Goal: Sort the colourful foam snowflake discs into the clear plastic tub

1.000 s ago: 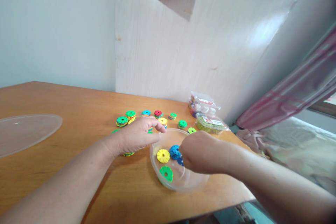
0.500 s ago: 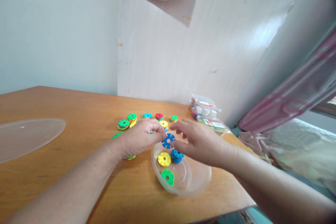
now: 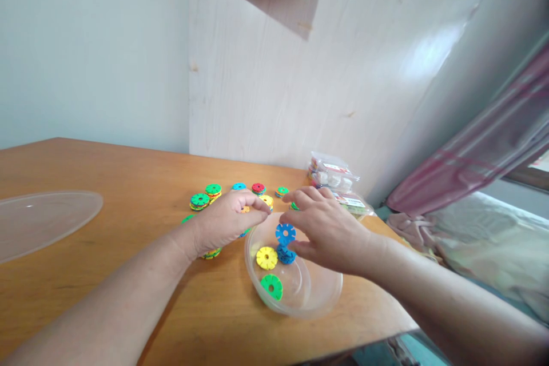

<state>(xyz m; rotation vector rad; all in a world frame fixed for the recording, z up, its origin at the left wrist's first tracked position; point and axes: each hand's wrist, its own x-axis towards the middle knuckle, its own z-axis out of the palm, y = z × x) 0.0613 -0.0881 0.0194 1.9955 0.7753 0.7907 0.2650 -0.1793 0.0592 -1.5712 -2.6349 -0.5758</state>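
My right hand (image 3: 328, 229) pinches a blue notched disc (image 3: 285, 234) upright over the clear plastic bowl (image 3: 319, 297). Inside the bowl lie a yellow disc (image 3: 266, 258), a green disc (image 3: 271, 286) and more blue discs (image 3: 285, 254). My left hand (image 3: 227, 220) hovers at the bowl's left rim with its fingers curled together; what they hold is hidden. Small stacks of coloured discs (image 3: 200, 201) lie on the wooden table (image 3: 128, 183) behind and under my left hand.
A clear round lid (image 3: 43, 220) lies at the table's left. Two clear packs of small pieces (image 3: 332, 170) stand near the wall at the back right. The table's front edge runs just below the bowl. A pink curtain (image 3: 484, 148) hangs at the right.
My right hand came up out of the bowl with a blue disc, carried it toward my left hand, then drew it slightly back over the bowl. My left hand has barely moved.
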